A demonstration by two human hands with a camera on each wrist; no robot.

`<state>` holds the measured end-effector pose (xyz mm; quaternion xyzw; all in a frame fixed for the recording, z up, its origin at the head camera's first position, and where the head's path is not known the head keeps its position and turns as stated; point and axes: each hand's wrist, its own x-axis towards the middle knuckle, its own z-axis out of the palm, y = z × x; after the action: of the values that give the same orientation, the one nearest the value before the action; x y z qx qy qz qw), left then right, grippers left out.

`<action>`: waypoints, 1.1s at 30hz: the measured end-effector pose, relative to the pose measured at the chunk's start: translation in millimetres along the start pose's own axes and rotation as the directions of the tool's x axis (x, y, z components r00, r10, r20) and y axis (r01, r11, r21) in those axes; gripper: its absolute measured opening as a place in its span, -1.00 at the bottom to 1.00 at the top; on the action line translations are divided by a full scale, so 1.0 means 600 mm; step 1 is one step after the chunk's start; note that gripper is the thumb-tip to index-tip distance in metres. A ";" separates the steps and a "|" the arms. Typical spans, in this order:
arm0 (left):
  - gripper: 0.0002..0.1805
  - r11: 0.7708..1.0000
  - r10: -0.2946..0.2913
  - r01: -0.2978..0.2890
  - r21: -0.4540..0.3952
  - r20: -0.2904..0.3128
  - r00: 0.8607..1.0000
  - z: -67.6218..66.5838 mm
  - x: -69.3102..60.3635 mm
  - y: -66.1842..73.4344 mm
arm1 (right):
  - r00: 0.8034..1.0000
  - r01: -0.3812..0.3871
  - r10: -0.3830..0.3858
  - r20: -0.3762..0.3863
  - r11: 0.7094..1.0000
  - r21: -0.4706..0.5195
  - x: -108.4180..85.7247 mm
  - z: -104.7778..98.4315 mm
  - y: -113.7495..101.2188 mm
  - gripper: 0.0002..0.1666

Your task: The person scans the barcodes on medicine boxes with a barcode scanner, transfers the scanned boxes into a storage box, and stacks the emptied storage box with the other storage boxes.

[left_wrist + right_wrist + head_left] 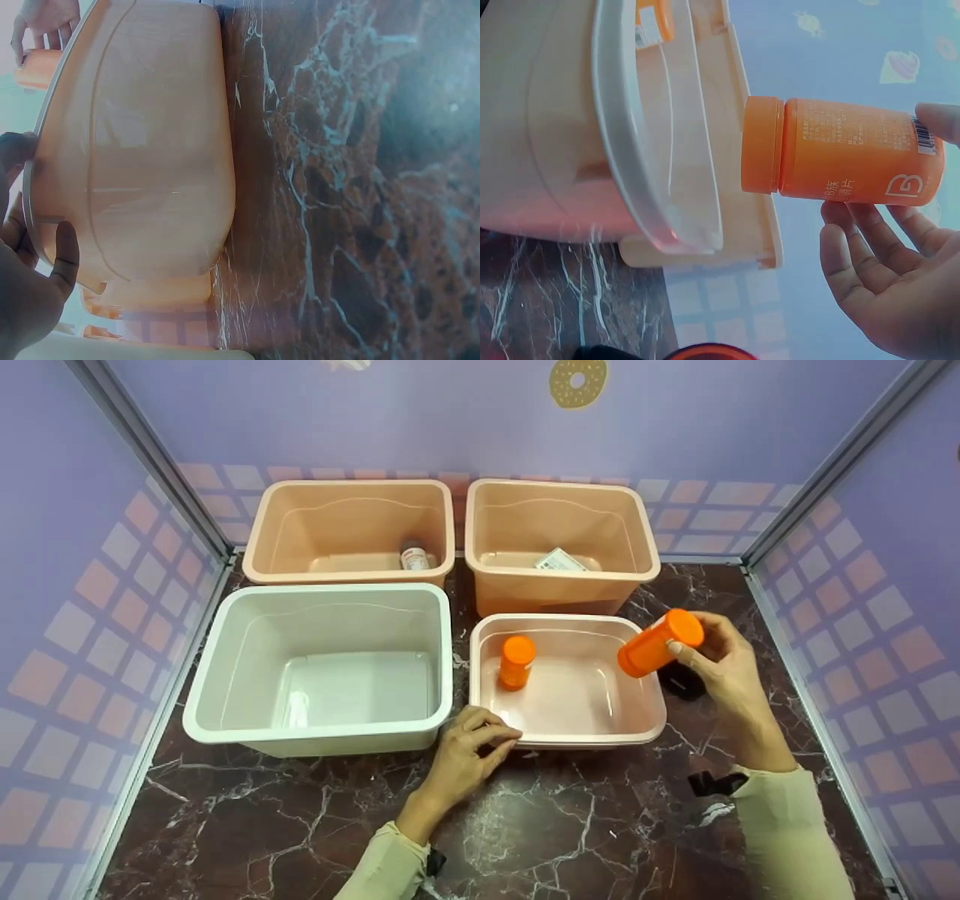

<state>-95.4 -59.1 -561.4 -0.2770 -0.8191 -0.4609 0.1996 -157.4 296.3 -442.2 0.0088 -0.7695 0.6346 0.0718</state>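
Pinching the orange bottle [651,647], the right hand [726,660] (the nearer) slants its long axis, cap toward the pink bin [592,739]; the left hand [466,746] pinches the bin's rim.

The head view is bright, with soft glare on the marble tabletop [517,814] below the left fingers [495,730] (both wrist views look hazy).

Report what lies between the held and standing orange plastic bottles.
Head view: only the pink plastic tub's bare interior separates the held bottle from the standing bottle.

Held bottle [844,152] partly illegible, packet [561,560] part-hidden
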 end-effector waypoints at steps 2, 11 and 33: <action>-0.89 1.000 -0.002 0.002 0.002 0.004 1.000 0.000 0.000 0.000 | 1.000 -0.007 0.007 -0.013 1.000 -0.019 -0.001 -0.007 0.000 -0.50; -0.88 1.000 0.009 -0.009 0.013 0.009 1.000 -0.002 0.003 0.001 | 0.995 -0.007 0.012 -0.102 0.999 0.051 -0.005 -0.033 0.005 -0.52; -0.89 1.000 0.009 -0.009 0.008 0.008 1.000 -0.002 0.000 0.001 | 0.963 -0.111 0.125 -0.238 0.991 0.072 -0.032 -0.070 0.067 -0.53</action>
<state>-95.2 -59.9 -560.2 -0.2819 -0.8207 -0.4553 0.1994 -138.7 343.5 -476.2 -0.1122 -0.7353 0.6562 0.1269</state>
